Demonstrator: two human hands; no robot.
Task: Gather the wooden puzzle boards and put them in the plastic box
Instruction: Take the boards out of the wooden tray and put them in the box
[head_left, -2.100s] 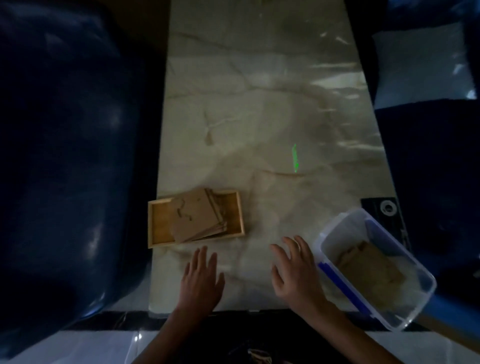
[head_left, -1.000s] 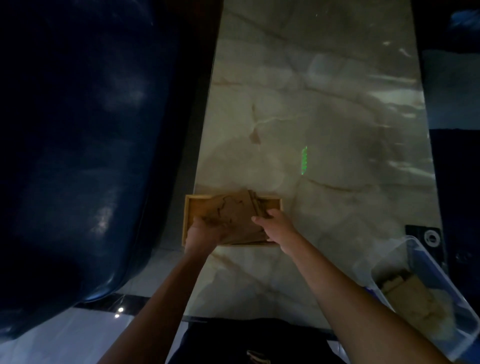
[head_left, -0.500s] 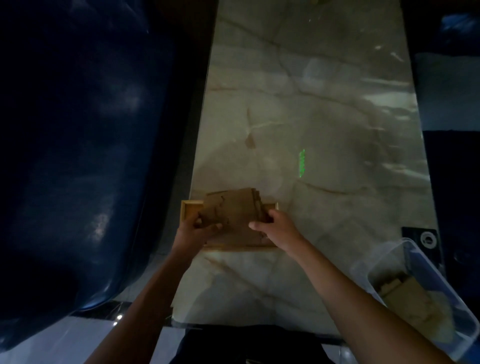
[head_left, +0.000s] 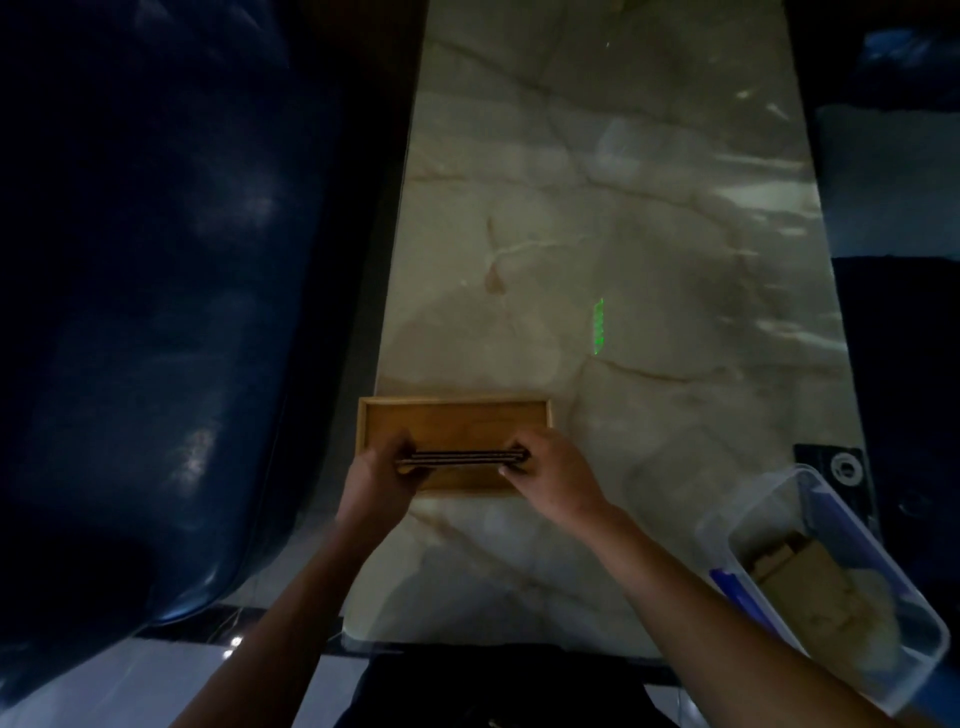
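We hold the stack of puzzle boards (head_left: 464, 457) edge-on between both hands, its long axis running left to right above the wooden tray (head_left: 456, 423). Our left hand (head_left: 378, 475) grips the left end with curled fingers; our right hand (head_left: 550, 475) grips the right end likewise. The boards appear as thin, dark, flush layers, seen only by their edges. The plastic box (head_left: 831, 587) stands well to the right and nearer us, at the marble table (head_left: 597, 208) corner, with boards already inside. We judge the right hand nearer the box, so the carry goes rightward.
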